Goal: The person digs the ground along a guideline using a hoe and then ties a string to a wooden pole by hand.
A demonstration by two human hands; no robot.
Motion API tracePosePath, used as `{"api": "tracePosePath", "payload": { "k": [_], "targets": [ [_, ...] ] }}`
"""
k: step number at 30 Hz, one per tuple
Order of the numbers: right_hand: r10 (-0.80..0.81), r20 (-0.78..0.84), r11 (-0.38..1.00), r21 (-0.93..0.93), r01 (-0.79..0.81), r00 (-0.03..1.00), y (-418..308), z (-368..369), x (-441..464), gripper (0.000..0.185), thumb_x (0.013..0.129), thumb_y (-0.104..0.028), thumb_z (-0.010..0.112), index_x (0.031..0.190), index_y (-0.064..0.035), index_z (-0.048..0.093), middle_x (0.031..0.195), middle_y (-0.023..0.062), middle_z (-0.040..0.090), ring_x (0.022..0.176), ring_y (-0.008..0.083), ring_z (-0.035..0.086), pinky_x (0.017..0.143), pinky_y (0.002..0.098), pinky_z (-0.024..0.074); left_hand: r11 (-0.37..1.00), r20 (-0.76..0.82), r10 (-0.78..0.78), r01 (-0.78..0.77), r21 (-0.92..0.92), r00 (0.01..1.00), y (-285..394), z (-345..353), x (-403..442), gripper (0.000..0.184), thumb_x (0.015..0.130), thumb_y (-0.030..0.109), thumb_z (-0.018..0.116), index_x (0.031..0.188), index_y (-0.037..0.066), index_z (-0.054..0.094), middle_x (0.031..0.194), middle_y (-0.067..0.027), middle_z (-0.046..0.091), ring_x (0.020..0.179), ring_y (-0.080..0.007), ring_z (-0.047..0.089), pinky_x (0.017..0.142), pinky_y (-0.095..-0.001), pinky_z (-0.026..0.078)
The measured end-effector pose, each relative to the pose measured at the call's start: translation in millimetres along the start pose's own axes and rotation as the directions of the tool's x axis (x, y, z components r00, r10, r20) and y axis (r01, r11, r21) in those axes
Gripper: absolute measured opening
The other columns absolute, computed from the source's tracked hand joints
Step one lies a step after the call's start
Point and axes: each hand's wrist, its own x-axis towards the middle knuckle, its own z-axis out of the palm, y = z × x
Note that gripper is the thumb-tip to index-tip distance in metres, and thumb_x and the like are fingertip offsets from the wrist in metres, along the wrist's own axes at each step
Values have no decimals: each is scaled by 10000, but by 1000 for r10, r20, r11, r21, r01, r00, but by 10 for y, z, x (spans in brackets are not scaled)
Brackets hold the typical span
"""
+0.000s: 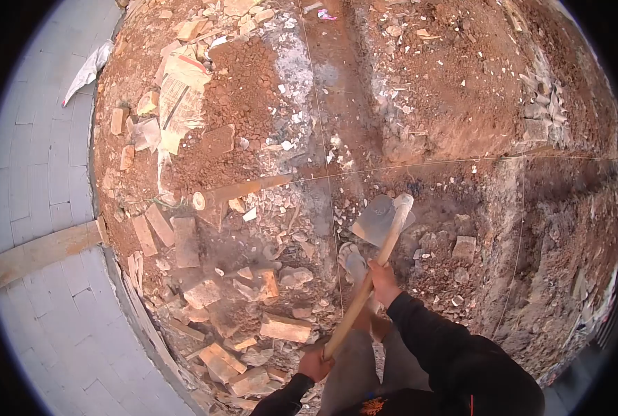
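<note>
My right hand (pixel 385 283) is wrapped round the wooden handle of a hoe (pixel 359 299) about midway along it. Lower down, my left hand (pixel 316 363) grips the handle near its butt end. The hoe's wide grey blade (pixel 374 220) is at the far end, over the reddish soil just ahead of my feet; I cannot tell whether it touches the ground. Below the blade one light-coloured shoe (pixel 351 261) shows, and the handle partly covers my legs.
Broken bricks (pixel 285 328) and rubble lie to the left. A thin string (pixel 420 165) crosses the dirt, meeting another running lengthwise. A wooden stake (pixel 246 188) lies beyond the bricks. Grey block paving (pixel 66 312) borders the left side, and a shallow trench (pixel 354 83) runs ahead.
</note>
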Motion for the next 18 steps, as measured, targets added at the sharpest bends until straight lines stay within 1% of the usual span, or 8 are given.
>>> {"api": "tracePosePath", "payload": {
  "k": [3, 5, 6, 8, 9, 12, 14, 18],
  "targets": [
    [-144, -34, 983, -119, 139, 989, -152, 58, 634, 222, 974, -225, 639, 1008, -80, 475, 749, 57, 537, 558, 193, 561, 481, 374, 492, 980, -142, 117, -137, -142, 983, -35, 623, 704, 346, 827, 306, 708, 1052, 47, 666, 821, -240, 686, 856, -439, 675, 734, -520, 533],
    [-209, -9, 957, -206, 203, 978, -185, 114, 1052, 220, 972, -224, 641, 994, -78, 478, 736, 55, 538, 546, 181, 555, 468, 359, 477, 945, -235, 34, -108, -310, 971, 310, 867, 1006, 277, 839, 253, 698, 997, 26, 674, 796, -207, 692, 792, -399, 689, 704, -478, 537],
    [-275, 31, 920, -282, 272, 961, -168, 155, 1237, 218, 969, -223, 644, 980, -77, 481, 723, 53, 540, 533, 169, 548, 455, 343, 462, 945, -226, 17, -89, -316, 974, 449, 894, 1116, 277, 839, 253, 698, 997, 26, 674, 796, -207, 692, 792, -399, 689, 704, -478, 537],
    [-289, 17, 897, -345, 277, 957, -197, 291, 1608, 241, 957, -224, 648, 998, -31, 510, 719, 70, 567, 542, 180, 573, 479, 360, 467, 860, -70, -101, 51, -507, 992, 692, 846, 1387, 267, 849, 205, 687, 1017, -2, 668, 781, -173, 689, 730, -354, 684, 685, -431, 537],
    [-314, 2, 870, -400, 288, 949, -195, 361, 1755, 275, 945, -225, 653, 1017, 15, 539, 715, 88, 594, 551, 192, 598, 504, 377, 471, 858, -63, -114, 67, -509, 991, 750, 818, 1495, 267, 849, 205, 687, 1017, -2, 668, 781, -173, 689, 730, -354, 684, 685, -431, 537],
    [-372, 19, 844, -409, 347, 928, -496, 624, 1664, 283, 939, -228, 659, 1028, 13, 541, 731, 99, 602, 565, 193, 605, 513, 366, 476, 812, -11, -168, 132, -569, 986, 750, 860, 1768, 255, 843, 165, 681, 1016, -20, 661, 773, -151, 680, 695, -319, 672, 674, -405, 533],
    [-410, 39, 821, -419, 388, 911, -567, 691, 1806, 283, 937, -226, 659, 1028, 12, 537, 736, 99, 600, 573, 194, 606, 517, 363, 475, 829, -233, -28, -107, -549, 972, 557, 1016, 2099, 259, 834, 160, 683, 1020, -18, 657, 794, -167, 690, 716, -322, 685, 701, -411, 542],
    [-568, 71, 707, -468, 530, 820, -654, 772, 2244, 254, 932, -200, 655, 1011, 1, 522, 744, 86, 584, 581, 169, 580, 514, 343, 459, 833, -262, -21, -128, -539, 965, 398, 976, 2690, 259, 828, 154, 680, 1025, -11, 649, 830, -176, 705, 768, -312, 709, 726, -404, 547]
  ]
}}
